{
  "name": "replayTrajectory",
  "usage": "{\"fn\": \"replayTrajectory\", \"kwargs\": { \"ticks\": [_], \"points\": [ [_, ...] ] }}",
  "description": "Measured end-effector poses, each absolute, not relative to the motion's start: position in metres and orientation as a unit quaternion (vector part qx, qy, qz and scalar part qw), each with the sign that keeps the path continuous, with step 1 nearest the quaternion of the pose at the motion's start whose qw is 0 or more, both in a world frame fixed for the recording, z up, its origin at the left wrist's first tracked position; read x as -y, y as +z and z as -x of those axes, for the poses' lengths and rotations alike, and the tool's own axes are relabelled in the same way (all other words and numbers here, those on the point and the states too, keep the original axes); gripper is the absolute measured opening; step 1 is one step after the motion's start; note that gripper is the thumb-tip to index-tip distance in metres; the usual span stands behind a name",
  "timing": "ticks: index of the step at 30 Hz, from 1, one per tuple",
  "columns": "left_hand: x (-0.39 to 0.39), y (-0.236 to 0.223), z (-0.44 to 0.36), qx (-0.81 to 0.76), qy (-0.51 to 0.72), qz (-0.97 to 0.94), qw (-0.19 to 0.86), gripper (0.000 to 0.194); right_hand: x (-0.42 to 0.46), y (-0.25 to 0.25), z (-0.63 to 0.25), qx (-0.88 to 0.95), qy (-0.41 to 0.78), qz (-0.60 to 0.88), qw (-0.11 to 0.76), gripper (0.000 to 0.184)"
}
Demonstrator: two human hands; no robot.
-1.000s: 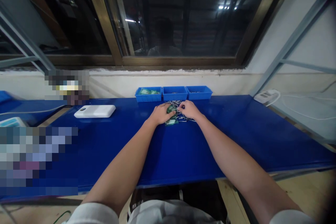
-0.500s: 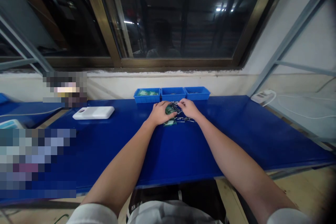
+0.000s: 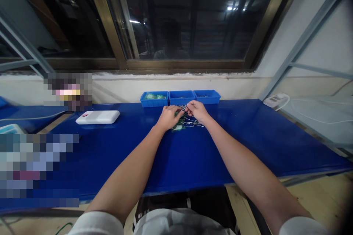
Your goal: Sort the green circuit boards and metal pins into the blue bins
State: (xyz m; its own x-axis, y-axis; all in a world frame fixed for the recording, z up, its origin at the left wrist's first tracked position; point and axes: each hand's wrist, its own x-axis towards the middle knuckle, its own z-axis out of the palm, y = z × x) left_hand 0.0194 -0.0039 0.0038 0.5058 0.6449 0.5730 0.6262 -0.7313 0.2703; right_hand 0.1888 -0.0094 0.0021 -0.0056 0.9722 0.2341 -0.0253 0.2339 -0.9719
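Both arms reach to the far middle of the blue table (image 3: 193, 154). My left hand (image 3: 167, 116) is curled around a small green circuit board (image 3: 179, 116); another green board (image 3: 178, 127) lies just below it on the table. My right hand (image 3: 197, 111) pinches a thin metal pin at its fingertips, close to the left hand. A loose heap of metal pins (image 3: 193, 122) lies on the table between and under the two hands.
Three blue bins stand at the table's back edge: the left bin (image 3: 153, 99) holds green boards, the middle bin (image 3: 182, 97) and right bin (image 3: 207, 96) hold small parts. A white flat device (image 3: 97, 117) lies at the left. A white power strip (image 3: 275, 100) sits far right.
Both hands have lifted slightly and drawn closer together over the pin heap. The right hand's fingers have come up into a pinch near the left hand's board.
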Motion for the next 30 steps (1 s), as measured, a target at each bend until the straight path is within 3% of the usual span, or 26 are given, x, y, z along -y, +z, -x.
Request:
{"fn": "replayTrajectory", "kwargs": {
  "ticks": [21,30],
  "points": [
    [0.002,0.001,-0.018,-0.415,0.333,-0.846,-0.015,0.030,0.014,0.006,-0.200,0.608,0.377,0.431,0.550,0.021],
    [0.000,0.001,-0.014,-0.454,0.330,-0.827,-0.020,0.029,-0.002,-0.001,-0.220,0.537,0.231,0.531,0.613,0.018]
  ]
}}
